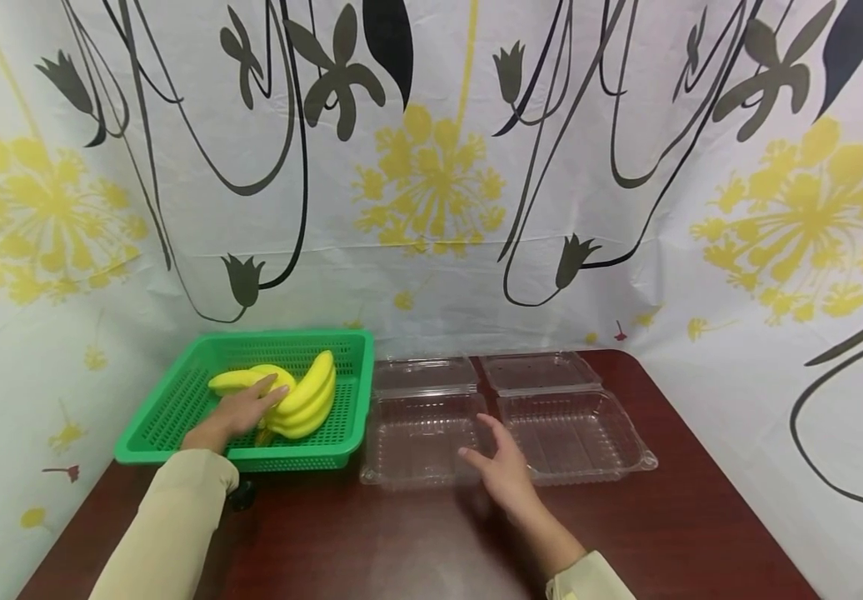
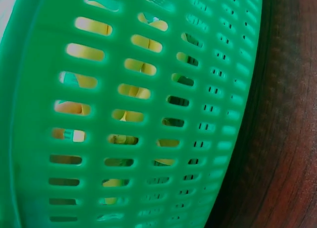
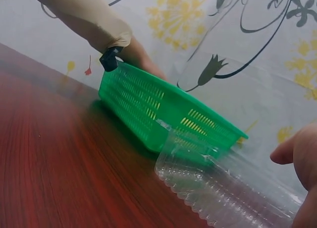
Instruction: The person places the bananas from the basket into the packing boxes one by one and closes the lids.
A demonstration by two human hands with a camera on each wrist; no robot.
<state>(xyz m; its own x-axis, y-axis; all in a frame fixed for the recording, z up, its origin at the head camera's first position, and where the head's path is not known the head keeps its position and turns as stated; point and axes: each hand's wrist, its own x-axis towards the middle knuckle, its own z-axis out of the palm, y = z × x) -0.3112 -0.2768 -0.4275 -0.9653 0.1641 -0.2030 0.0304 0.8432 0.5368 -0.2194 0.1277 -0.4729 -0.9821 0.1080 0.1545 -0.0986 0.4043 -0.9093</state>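
Observation:
My left hand [image 1: 240, 410] reaches into a green plastic basket [image 1: 356, 400], its fingers lying across yellow bananas [image 1: 310, 404]. The fingers look extended, while the thumb and the undersides of the bananas are hidden. In the left wrist view, the slotted basket wall [image 2: 158, 109] blocks the hand, with bits of yellow showing through. My right hand [image 1: 506, 468] hovers over the inner edges of two clear plastic clamshell containers, holding nothing, with thumb and fingers apart. The left container [image 1: 424, 442] stands beside the basket; the right container [image 1: 574, 433] sits next to it. Both have their lids folded back.
A dark red-brown wooden table [image 1: 356, 542] carries the basket and containers. A white patterned cloth [image 1: 431, 283] hangs behind the table and along both sides. A small black device [image 3: 110, 59] is on the left wrist, close to the basket rim.

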